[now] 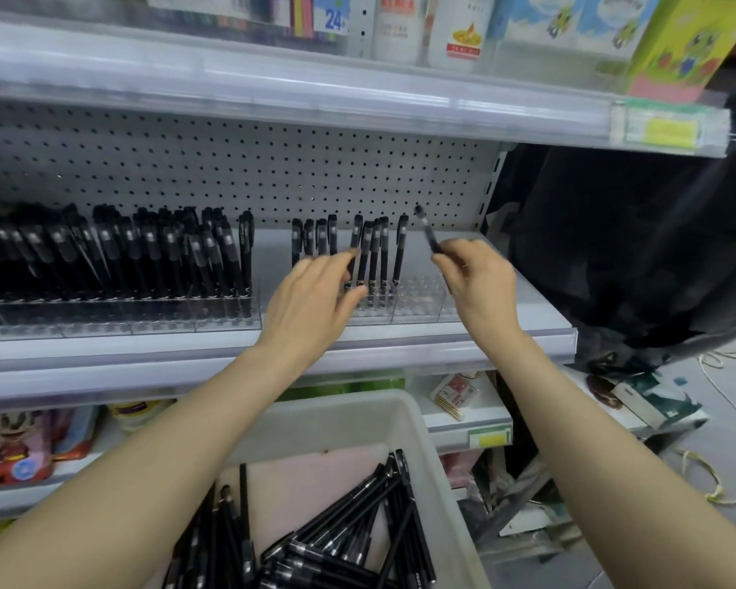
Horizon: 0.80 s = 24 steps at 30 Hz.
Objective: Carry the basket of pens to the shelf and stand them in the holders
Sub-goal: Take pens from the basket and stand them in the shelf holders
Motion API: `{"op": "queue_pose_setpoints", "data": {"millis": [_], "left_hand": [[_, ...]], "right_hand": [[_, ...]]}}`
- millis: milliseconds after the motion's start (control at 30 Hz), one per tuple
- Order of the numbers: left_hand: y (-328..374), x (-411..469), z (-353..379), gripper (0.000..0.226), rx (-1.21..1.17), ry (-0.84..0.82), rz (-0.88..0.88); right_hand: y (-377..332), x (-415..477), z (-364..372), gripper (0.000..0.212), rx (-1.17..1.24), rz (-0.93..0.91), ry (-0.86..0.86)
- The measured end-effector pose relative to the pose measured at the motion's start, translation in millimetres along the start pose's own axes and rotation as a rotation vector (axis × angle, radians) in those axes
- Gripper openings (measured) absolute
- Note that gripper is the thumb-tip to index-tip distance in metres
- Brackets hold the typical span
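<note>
The white basket (421,418) of black pens (349,525) is seen below the shelf (442,346). In the clear holder (417,303), standing pens (375,248) are touched by the loosely spread left hand (311,299). A tilted pen (425,227) is pinched in the right hand (481,282). "24" is read on a card (332,19) above.

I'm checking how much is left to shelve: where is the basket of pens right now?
Head view, bottom centre: the basket sits just below the front edge of the shelf, with loose black pens lying in it.

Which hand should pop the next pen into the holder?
Right. The right hand pinches a pen, tilted, right by the holder's empty slots. The left hand reaches among the standing pens.
</note>
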<state>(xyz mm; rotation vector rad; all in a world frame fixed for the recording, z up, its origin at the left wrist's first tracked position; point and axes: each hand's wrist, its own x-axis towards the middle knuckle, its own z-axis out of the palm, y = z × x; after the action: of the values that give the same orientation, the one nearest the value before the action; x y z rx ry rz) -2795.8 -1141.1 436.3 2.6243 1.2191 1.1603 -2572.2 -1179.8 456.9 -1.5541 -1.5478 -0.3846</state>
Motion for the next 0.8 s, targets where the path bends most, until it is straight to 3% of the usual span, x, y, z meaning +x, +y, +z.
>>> {"op": "queue_pose_setpoints", "data": {"millis": [67,133,500,700,800], "left_hand": [[-16,-8,-1,0.038,0.079,-0.004,0.028],[-30,-17,1,0.029,0.138,0.012,0.081],[-54,-28,9,0.036,0.127,0.048,0.205],[-56,-29,14,0.038,0.13,0.08,0.215],[-56,-29,15,0.038,0.129,0.088,0.212]], "right_hand": [[-1,7,-3,0.018,0.132,0.188,-0.009],[-7,14,-4,0.02,0.205,0.252,-0.021],[-11,13,25,0.02,0.199,0.35,-0.151],[-16,21,21,0.019,0.25,0.344,0.025],[-13,26,25,0.019,0.243,0.332,-0.043]]}}
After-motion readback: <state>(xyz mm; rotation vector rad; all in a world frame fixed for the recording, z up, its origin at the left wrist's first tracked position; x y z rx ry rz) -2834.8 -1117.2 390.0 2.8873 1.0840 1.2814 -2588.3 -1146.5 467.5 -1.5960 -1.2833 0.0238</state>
